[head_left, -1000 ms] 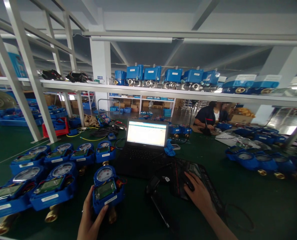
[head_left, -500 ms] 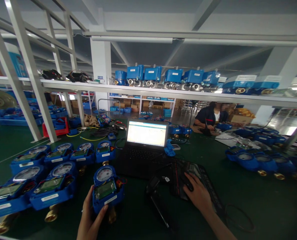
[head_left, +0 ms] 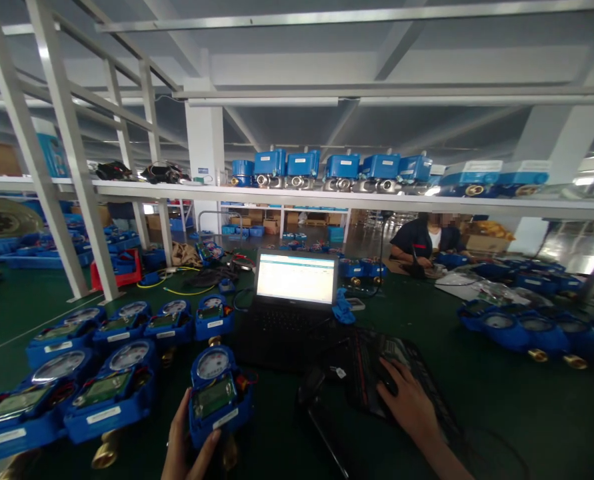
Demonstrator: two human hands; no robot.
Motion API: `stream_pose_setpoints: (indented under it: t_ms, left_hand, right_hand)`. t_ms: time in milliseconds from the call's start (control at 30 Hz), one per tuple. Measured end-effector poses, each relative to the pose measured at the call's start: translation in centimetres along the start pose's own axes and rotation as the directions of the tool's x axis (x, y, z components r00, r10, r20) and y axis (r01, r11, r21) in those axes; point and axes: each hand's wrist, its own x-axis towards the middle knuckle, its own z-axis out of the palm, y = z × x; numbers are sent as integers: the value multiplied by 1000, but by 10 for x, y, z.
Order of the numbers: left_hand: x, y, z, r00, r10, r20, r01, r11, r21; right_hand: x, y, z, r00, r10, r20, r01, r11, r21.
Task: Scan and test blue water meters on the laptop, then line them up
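Currently: left hand on blue meter, right hand on mouse

Left side: I've got the meter gripped by its lower casing, fingers along its left flank, thumb on the front edge near the white label. It's nearest me, in front of the laptop and a bit left of it. Cover's off: round dial at the far end, green circuit board closer, red wires at its right, brass fitting poking out below. Underside is dark, so can't really tell if it sits flat on the green table.

Right side: palm down, fingers loosely closed over the mouse, mouse on the dark patterned pad. Black handheld scanner lies between my two hands, touching neither.

Laptop's open, screen lit and mostly white. Crumpled blue cloth just right of the screen.

Left of my meter: six more open meters, two in front, four behind. More blue units over on the right.

Shelf spans above the laptop, with blue boxy units lined up on it. Co-worker in a dark top sits across, far right.
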Motion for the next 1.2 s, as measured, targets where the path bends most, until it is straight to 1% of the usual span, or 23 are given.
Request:
stream_pose_setpoints:
  t_ms: [133, 233, 333, 500, 567, 700, 800, 900, 1067, 1200]
  left_hand:
    - [1, 0, -3, 999, 5, 43, -6, 1000, 24]
    - [3, -2, -6, 998, 20, 59, -20, 1000, -2]
    - [5, -5, -8, 997, 13, 81, -12, 1000, -15]
    - [4, -3, -10, 993, -41, 115, 41, 999, 9]
    - [1, 2, -8, 993, -47, 110, 46, 999, 10]
    - [-4, 10, -4, 999, -15, 46, 15, 1000, -3]
    - [-1, 7, -5, 997, -49, 62, 49, 999, 9]
    - [2, 1, -8, 993, -83, 80, 81, 996, 32]
    - [-2, 1, -6, 998, -43, 47, 42, 999, 16]
    - [-3, 2, -6, 998, 41, 37, -42, 999, 9]
  right_hand:
    - [0, 0, -2, 998, -69, 9, 69, 997, 43]
    - [0, 2, 0, 994, -113, 10, 111, 990, 82]
    - [-1, 4, 1, 992, -124, 0, 123, 987, 102]
    - [-1, 6, 2, 990, -117, -79, 123, 989, 77]
    - [-1, 7, 4, 990, -121, -75, 125, 991, 56]
    - [-2, 8, 6, 990, -140, -34, 141, 989, 36]
    - [-2, 7, 5, 989, -149, -27, 150, 988, 40]
    - [-2, 7, 4, 988, -148, -44, 150, 988, 43]
    - [-3, 8, 4, 987, -148, -60, 151, 988, 37]
    - [-3, 7, 2, 987, -155, -42, 157, 987, 36]
